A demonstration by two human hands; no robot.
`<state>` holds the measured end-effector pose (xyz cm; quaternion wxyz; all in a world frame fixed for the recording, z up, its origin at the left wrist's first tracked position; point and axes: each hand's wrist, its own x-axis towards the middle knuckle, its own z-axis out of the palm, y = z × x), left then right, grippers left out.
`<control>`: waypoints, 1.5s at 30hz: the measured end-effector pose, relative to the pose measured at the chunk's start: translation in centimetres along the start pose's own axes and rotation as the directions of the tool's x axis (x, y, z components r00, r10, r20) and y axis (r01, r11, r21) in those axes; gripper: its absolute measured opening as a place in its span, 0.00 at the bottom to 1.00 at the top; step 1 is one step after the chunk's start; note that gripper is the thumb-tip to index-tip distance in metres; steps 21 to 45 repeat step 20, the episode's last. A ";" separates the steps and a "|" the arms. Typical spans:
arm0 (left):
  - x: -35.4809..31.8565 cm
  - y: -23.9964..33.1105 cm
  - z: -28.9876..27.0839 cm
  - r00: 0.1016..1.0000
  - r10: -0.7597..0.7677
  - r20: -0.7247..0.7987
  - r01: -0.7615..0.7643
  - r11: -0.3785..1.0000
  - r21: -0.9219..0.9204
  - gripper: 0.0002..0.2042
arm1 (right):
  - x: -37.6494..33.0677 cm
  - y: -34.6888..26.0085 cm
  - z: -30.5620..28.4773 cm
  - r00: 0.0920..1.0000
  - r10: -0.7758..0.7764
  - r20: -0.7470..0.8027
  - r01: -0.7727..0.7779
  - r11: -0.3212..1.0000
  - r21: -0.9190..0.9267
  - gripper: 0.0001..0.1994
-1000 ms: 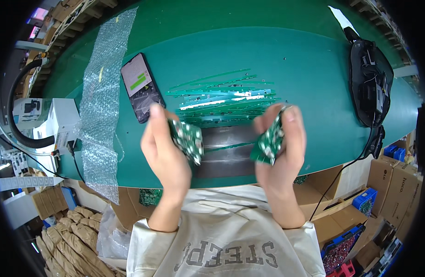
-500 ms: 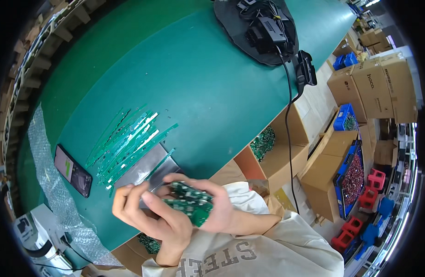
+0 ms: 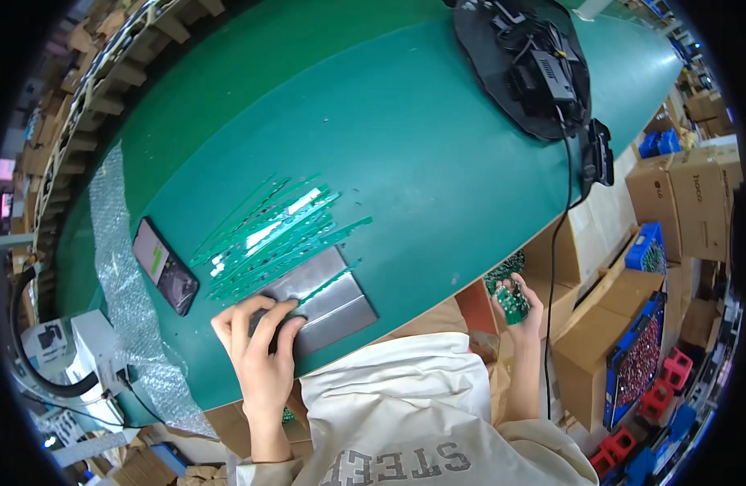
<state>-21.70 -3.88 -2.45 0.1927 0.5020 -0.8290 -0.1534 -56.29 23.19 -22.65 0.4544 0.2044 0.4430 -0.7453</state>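
Note:
My left hand (image 3: 260, 344) is over the left part of a grey metal plate (image 3: 341, 314) on the green table. Its curled fingers pinch the near end of a thin green circuit-board strip (image 3: 328, 285), which lies slantwise across the plate. Out past the table edge on the right, my right hand (image 3: 528, 312) is closed around a few small green circuit boards (image 3: 513, 304). It hovers at a cardboard box (image 3: 549, 261) with more green boards (image 3: 507, 269) inside. Just beyond the plate lies a loose bundle of green strips (image 3: 268, 235).
A phone (image 3: 164, 263) and bubble wrap (image 3: 123, 259) lie left of the strips. A black bag with electronics (image 3: 527, 73) sits at the far right, its cable (image 3: 554, 267) hanging past the box. Cartons (image 3: 685, 190) and a blue tray of red pieces (image 3: 635, 360) stand right.
My hands have parted. The right one has carried the circuit boards rightward to the box, while the left has come down onto the strip on the metal plate. The whole view has shifted.

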 end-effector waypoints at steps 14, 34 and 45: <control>3.3 -2.9 -0.1 0.943 -0.113 -0.312 0.090 0.992 -0.088 0.05 | 14.7 6.2 -23.3 0.858 -0.489 -0.158 -0.160 0.039 -0.986 0.17; -0.1 -6.6 -5.0 0.792 -0.413 -0.450 0.472 0.881 0.023 0.11 | 14.0 3.9 -13.8 0.997 -0.064 -0.031 -0.022 0.130 -0.991 0.19; -0.1 -6.6 -5.0 0.792 -0.413 -0.450 0.472 0.881 0.023 0.11 | 14.0 3.9 -13.8 0.997 -0.064 -0.031 -0.022 0.130 -0.991 0.19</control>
